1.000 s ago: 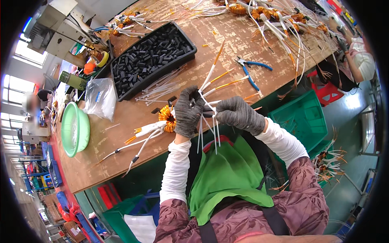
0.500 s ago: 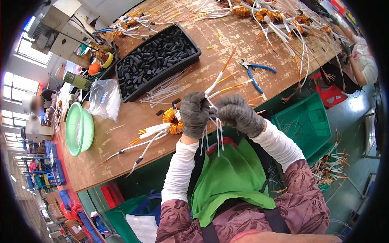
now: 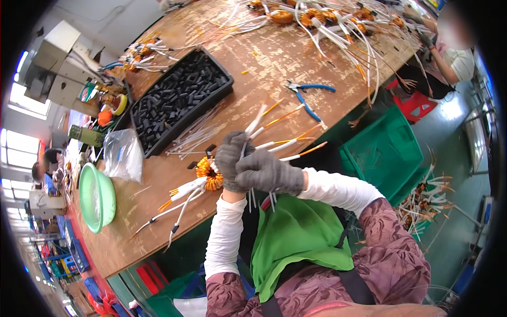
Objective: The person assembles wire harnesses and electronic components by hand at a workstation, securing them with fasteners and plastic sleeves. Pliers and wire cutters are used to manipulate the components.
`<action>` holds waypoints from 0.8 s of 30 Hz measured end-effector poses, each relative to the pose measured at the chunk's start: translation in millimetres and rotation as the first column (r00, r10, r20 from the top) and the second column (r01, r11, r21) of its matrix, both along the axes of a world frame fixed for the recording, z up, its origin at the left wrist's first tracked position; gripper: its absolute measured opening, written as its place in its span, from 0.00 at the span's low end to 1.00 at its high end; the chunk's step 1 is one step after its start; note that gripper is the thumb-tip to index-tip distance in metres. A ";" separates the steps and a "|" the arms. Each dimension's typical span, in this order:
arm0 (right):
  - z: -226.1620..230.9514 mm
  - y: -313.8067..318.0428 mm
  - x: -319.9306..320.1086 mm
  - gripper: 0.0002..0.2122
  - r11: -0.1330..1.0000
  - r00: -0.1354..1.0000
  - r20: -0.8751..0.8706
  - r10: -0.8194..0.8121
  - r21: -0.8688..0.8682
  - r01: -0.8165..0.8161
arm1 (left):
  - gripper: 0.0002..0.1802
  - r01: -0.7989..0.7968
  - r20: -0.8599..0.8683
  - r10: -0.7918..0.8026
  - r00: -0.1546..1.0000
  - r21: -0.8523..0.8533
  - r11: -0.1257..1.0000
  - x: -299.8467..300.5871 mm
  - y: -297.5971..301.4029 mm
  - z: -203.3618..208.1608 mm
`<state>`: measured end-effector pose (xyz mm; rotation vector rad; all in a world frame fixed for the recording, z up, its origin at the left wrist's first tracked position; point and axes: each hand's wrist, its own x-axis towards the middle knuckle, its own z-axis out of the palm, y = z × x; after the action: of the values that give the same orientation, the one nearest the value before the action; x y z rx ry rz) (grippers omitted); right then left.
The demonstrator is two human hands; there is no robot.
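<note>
My grey-gloved left hand (image 3: pixel 231 157) is closed around the white-sleeved leads (image 3: pixel 256 120) of a copper-wound ring coil (image 3: pixel 209 173). Their bare copper ends fan out toward the far right. Pressed against it is my right hand (image 3: pixel 272 173), also gloved and closed, with thin white cable ties (image 3: pixel 252 201) hanging below the two hands. Where the ties pass between the gloves is hidden. More white leads (image 3: pixel 182 193) of the same coil lie on the table to the left, some with black sleeves. Blue-handled cutters (image 3: pixel 311 95) rest on the table beyond my hands.
A black tray (image 3: pixel 185 115) of short black tubes stands at the back left, loose cable ties (image 3: pixel 195 134) beside it. Left are a clear plastic bag (image 3: pixel 123 153) and green basin (image 3: pixel 97 198). Wired coils (image 3: pixel 317 21) line the far side, near another person (image 3: pixel 449 61). A green bin (image 3: pixel 388 153) is right.
My right hand has moved left and in against my left hand, overlapping it. The view has shifted, so the table things appear farther left. The ties hang lower and closer under the hands.
</note>
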<state>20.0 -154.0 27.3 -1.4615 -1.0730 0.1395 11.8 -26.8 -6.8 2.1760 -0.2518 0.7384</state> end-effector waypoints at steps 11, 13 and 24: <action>-88.3 -223.7 145.1 0.29 0.423 0.573 0.643 -0.508 -0.393 0.817 | 0.45 0.125 -0.234 -0.005 0.972 0.500 0.857 -49.7 37.6 29.3; -74.1 -185.8 131.5 0.32 0.407 0.623 0.643 -0.447 -0.474 0.781 | 0.47 0.055 -0.164 0.042 0.985 0.545 0.837 -54.3 35.4 20.7; -69.7 -164.0 124.8 0.30 0.207 0.617 0.674 -0.406 -0.589 0.781 | 0.35 0.210 0.007 -0.266 0.964 0.592 0.778 -21.2 10.2 23.8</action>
<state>144.8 -318.0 -42.4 -2.9029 -0.5609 -0.2648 -9.4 -16.6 17.0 2.6185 -0.8959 0.6697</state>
